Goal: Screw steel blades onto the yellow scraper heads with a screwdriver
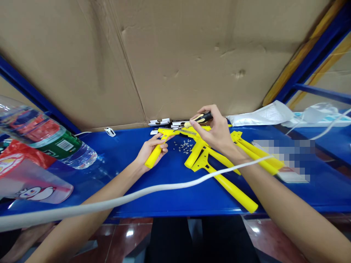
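Observation:
My left hand [154,149] is closed round the handle of a yellow plastic scraper-like tool [154,155], its wide head tilted up and away from me. In my right hand [215,128] is a screwdriver [201,119] with a black and cream handle, its shaft pointing left toward the head of the held tool. Whether the tip touches a screw there is too small to tell. Between the hands a scatter of small screws [185,147] lies on the blue table [153,197]. Several more yellow tools [233,188] lie beneath and beside my right forearm.
A water bottle [65,142] and a clear cup [41,182] are at the left. White-and-black pieces [159,122] lie by the cardboard wall [175,65]. A white packet [260,114] sits back right. A white cable [153,189] crosses the foreground.

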The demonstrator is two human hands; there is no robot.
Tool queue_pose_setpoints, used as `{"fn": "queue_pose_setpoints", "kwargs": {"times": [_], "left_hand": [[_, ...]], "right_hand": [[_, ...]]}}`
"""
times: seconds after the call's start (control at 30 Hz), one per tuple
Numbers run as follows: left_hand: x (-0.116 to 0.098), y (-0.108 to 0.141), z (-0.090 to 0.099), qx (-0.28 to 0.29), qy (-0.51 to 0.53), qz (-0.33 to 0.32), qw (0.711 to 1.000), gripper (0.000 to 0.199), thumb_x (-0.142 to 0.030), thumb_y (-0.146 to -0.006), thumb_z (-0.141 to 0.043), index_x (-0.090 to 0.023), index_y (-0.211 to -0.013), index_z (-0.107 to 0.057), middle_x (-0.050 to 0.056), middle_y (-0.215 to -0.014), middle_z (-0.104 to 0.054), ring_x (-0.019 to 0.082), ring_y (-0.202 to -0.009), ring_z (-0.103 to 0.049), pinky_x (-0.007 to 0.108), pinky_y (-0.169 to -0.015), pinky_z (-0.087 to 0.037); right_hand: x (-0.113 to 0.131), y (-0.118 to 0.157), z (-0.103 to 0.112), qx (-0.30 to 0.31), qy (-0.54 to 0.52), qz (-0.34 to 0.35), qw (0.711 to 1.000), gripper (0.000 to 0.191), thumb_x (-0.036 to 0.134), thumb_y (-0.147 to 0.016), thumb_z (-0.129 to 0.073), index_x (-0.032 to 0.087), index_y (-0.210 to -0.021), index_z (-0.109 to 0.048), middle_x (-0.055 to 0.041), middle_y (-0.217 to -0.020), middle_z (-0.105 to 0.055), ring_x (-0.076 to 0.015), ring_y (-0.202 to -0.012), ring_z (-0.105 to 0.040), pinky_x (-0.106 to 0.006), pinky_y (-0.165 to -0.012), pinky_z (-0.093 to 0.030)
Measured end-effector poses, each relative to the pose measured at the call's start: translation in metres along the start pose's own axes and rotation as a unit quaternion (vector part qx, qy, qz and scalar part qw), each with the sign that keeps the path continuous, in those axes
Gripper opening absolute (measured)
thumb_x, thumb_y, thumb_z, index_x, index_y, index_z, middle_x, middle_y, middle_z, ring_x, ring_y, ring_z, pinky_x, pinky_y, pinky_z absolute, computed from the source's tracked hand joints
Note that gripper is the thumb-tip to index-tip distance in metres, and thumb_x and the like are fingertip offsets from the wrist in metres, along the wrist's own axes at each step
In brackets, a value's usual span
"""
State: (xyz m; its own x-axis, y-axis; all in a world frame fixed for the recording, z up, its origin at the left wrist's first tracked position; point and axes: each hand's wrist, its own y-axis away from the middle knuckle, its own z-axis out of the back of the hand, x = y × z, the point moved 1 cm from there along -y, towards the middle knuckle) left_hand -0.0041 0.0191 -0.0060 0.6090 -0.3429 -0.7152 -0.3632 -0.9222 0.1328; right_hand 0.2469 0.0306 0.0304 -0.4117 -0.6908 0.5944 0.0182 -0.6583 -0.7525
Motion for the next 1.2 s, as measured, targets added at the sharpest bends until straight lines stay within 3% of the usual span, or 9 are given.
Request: {"fn": "queue_pose_setpoints", "kwargs": {"times": [0.27, 0.47, 0.77, 0.93, 1.03, 1.13, 1.2], "left_hand": [[0.0, -0.001, -0.001, -0.021, -0.037, -0.013, 0.999, 0.056, 0.002, -0.079, -0.072, -0.021, -0.13, -0.062, 0.016, -0.134, -0.071, 0.003, -0.058, -0.052, 0.017, -0.057, -0.049], [-0.001, -0.001, -0.002, -0.019, -0.075, -0.036, 0.996, 0.056, 0.0, -0.077, -0.077, -0.022, -0.125, -0.059, 0.016, -0.132, -0.072, 0.003, -0.058, -0.054, 0.018, -0.058, -0.048], [0.002, -0.004, 0.004, -0.02, -0.102, -0.046, 0.993, 0.067, -0.002, -0.072, -0.084, -0.027, -0.127, -0.054, 0.008, -0.119, -0.073, 0.005, -0.058, -0.055, 0.022, -0.058, -0.048], [0.003, -0.004, 0.005, -0.011, -0.172, -0.074, 0.982, 0.071, -0.007, -0.069, -0.086, -0.025, -0.128, -0.05, 0.005, -0.108, -0.073, 0.008, -0.055, -0.06, 0.025, -0.057, -0.048], [0.004, -0.004, 0.005, -0.013, -0.195, -0.084, 0.977, 0.076, -0.01, -0.066, -0.088, -0.024, -0.13, -0.049, 0.004, -0.106, -0.073, 0.009, -0.054, -0.061, 0.027, -0.056, -0.049], [0.006, -0.006, 0.006, -0.012, -0.192, -0.09, 0.977, 0.077, -0.012, -0.066, -0.088, -0.024, -0.13, -0.047, 0.002, -0.104, -0.072, 0.009, -0.053, -0.062, 0.027, -0.056, -0.048], [0.007, -0.007, 0.006, -0.006, -0.192, -0.092, 0.977, 0.076, -0.012, -0.067, -0.088, -0.025, -0.13, -0.046, 0.001, -0.104, -0.072, 0.009, -0.054, -0.061, 0.026, -0.057, -0.048]], "right_hand": [[0.003, 0.004, 0.001, 0.027, 0.078, 0.094, 0.992, 0.026, 0.046, -0.1, -0.071, 0.028, -0.115, -0.06, -0.0074, -0.107, -0.079, -0.0272, -0.095, -0.079, -0.045, -0.086, -0.064], [0.009, 0.003, 0.004, -0.009, 0.058, 0.095, 0.994, 0.029, 0.044, -0.097, -0.075, 0.028, -0.115, -0.057, -0.0068, -0.104, -0.08, -0.0282, -0.093, -0.08, -0.044, -0.083, -0.064], [0.009, 0.002, 0.003, 0.0, 0.059, 0.083, 0.995, 0.025, 0.04, -0.096, -0.073, 0.027, -0.111, -0.057, -0.0048, -0.099, -0.08, -0.0258, -0.088, -0.079, -0.04, -0.079, -0.062], [0.005, -0.002, 0.006, 0.006, 0.075, 0.064, 0.995, 0.032, 0.045, -0.095, -0.075, 0.026, -0.113, -0.057, -0.0049, -0.098, -0.077, -0.0244, -0.082, -0.076, -0.039, -0.073, -0.06], [0.003, -0.005, 0.01, 0.029, 0.05, 0.069, 0.996, 0.034, 0.043, -0.096, -0.076, 0.026, -0.118, -0.057, -0.0071, -0.105, -0.076, -0.0264, -0.093, -0.077, -0.041, -0.082, -0.062], [0.003, -0.006, 0.014, 0.084, -0.005, 0.095, 0.992, 0.035, 0.036, -0.099, -0.073, 0.025, -0.128, -0.057, -0.0118, -0.125, -0.074, -0.0284, -0.11, -0.077, -0.045, -0.095, -0.062], [0.0, -0.004, 0.016, 0.089, -0.007, 0.12, 0.989, 0.032, 0.032, -0.101, -0.072, 0.025, -0.129, -0.059, -0.0122, -0.127, -0.074, -0.0281, -0.11, -0.078, -0.045, -0.095, -0.062]]}}
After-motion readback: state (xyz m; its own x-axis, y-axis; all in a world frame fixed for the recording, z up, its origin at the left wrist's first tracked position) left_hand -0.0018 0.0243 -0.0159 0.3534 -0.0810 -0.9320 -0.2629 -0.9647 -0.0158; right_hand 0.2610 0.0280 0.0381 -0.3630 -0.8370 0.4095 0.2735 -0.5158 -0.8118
